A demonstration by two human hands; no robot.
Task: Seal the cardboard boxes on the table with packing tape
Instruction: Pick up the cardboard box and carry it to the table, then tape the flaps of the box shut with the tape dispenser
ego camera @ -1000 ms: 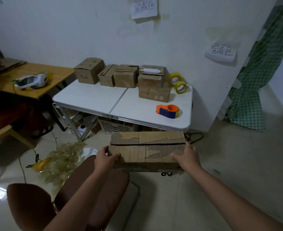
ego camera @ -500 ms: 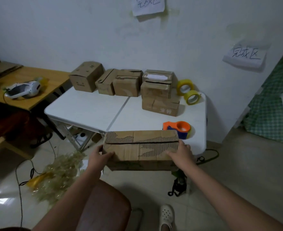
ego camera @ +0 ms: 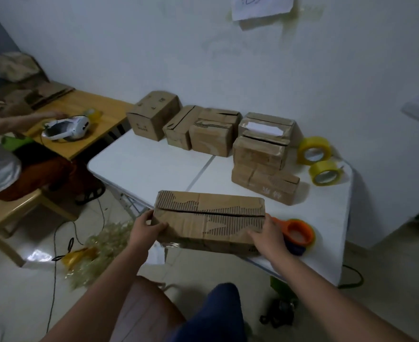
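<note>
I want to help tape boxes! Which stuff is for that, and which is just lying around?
For the job: held cardboard box, boxes at the back, orange tape dispenser, yellow tape rolls.
Just lying about: white headset, plastic scraps on floor, wall note.

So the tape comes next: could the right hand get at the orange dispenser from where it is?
Probably yes. The dispenser lies on the table right beside the right hand, nothing between them; but that hand grips the box and must let go first.
</note>
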